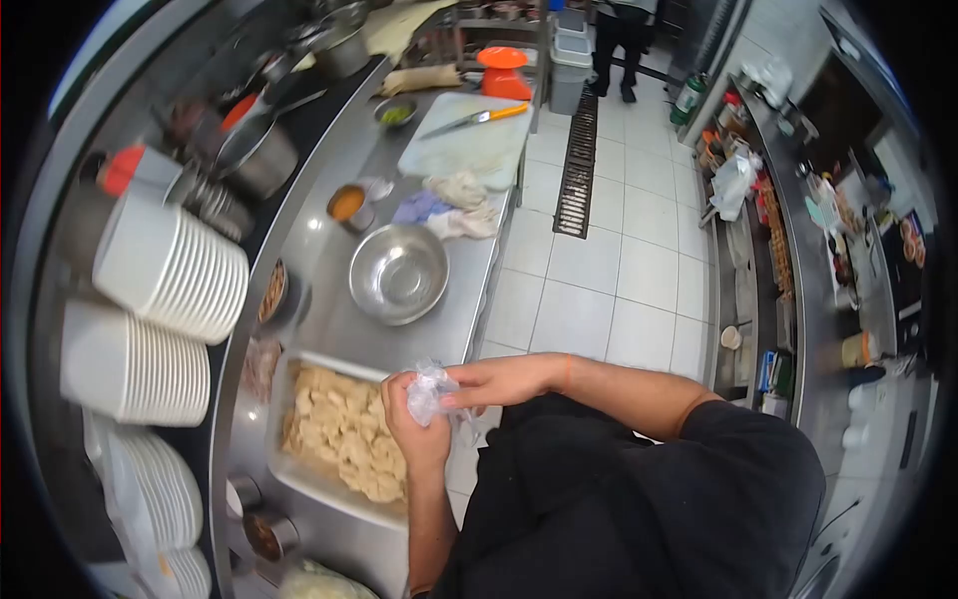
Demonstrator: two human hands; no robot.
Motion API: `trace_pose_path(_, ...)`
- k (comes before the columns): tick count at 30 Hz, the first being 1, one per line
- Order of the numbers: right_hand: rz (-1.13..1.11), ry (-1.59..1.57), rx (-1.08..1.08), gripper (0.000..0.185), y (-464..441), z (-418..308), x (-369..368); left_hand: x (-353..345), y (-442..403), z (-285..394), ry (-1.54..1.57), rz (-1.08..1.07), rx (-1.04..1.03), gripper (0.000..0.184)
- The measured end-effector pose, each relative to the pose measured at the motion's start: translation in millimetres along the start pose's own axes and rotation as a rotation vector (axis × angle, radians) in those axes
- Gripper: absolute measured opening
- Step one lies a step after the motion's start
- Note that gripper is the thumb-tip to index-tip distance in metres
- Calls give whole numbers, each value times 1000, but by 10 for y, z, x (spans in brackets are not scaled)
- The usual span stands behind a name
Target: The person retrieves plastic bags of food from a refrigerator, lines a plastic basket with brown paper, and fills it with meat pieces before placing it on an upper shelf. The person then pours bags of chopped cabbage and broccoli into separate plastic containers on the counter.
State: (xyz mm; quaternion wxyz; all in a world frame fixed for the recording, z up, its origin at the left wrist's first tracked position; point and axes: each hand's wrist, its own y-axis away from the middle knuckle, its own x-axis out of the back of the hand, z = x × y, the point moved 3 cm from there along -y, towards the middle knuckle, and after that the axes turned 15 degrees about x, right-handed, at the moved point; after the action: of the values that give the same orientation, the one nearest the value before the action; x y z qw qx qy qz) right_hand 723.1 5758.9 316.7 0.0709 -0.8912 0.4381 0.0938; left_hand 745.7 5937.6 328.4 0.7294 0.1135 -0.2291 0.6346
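Both my hands meet over the near edge of the counter, around a crumpled piece of clear plastic (427,392). My left hand (415,431) is wrapped round its lower left side. From the right, my right hand (489,383) presses its fingers on the plastic, with an orange band at the wrist. Just left of my hands, a white tray (284,461) holds many pale, doughy-looking pieces (344,434). An empty steel bowl (399,275) stands on the counter beyond them.
Farther along lie cloths (459,205) and a white cutting board (469,145) with a knife (474,121), near an orange scale (504,75). Stacked white dishes (170,265) line the left shelf. A person (621,40) stands at the aisle's far end. Shelving runs along the right.
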Motion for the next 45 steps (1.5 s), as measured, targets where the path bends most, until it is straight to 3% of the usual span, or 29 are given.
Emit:
trace_pose_path(2,116,122,-35,65,502,-336,478,-439,-247,379,-102,100,-73,24)
trace_pose_path(5,433,214,181,72,1271,-814,1173,-1250,-757,618,-4,79,16,24)
trace_pose_path(8,462,400,352,82,1930,-996,1799,-2408,-1173,947,71,-149,135,21)
trace_pose_path(11,506,947,424,86,2458,-819,2545,-3832,-1390,1386,233,-457,202,14)
trace_pose_path(14,670,1038,368,82,3119,-1067,3402,-5054,-1535,1937,520,-584,594,18)
trace_pose_path(18,731,1073,277,72,3868,-1276,4534,-6138,-1847,2425,610,-852,614,40)
trace_pose_path(28,967,1168,218,52,4718,-1421,7337,-8465,-3400,3322,435,-1216,602,69)
trace_pose_path(30,1077,1169,65,44,4823,-1214,8180,-9051,-3974,3350,278,-1342,520,78)
trace_pose_path(33,1262,1184,-149,32,5100,-567,9648,-10004,-4878,3314,-38,-1275,319,81)
trace_pose_path(35,1314,958,-534,26,5431,-283,10566,-10637,-5608,3128,-231,-1175,17,75)
trace_pose_path(37,1360,907,-736,24,5850,101,11217,-11105,-6363,2970,-435,-1074,-166,74)
trace_pose_path(39,1364,970,-754,27,6355,380,11795,-11462,-7059,3098,-439,-1103,-102,68)
trace_pose_path(41,1400,907,-869,31,6468,225,12330,-11670,-7704,3216,-364,-1093,-63,64)
trace_pose_path(43,1293,1011,-984,34,6473,-104,12977,-11841,-8245,3465,-416,-1023,-38,63)
trace_pose_path(45,1451,960,-989,39,6460,-165,13799,-11996,-8769,3681,-462,-949,-30,62)
